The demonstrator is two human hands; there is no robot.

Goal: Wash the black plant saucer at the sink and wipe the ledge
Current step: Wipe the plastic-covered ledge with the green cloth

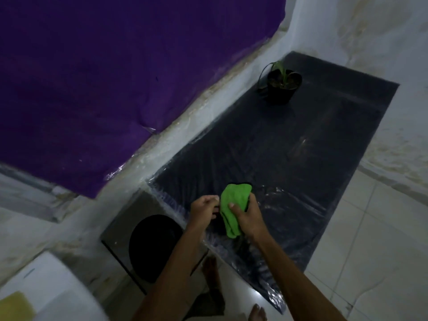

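Right hand [249, 214] gripped a bunched bright-green cloth [234, 208] over the near end of the dark plastic-covered ledge [289, 163]. Left hand [203, 210] pinched the cloth's edge, fingers curled. Round black plant saucer [154, 247] lay lower left. Black potted plant [281, 85] stood far back.

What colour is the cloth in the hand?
Bright green cloth, gripped by the right hand; head view shows it.

We see a dark ledge [289, 154] under clear plastic wrap, a potted plant [281, 85] at its far end, and a black saucer [154, 247] on the grey surface [136, 209] beside it
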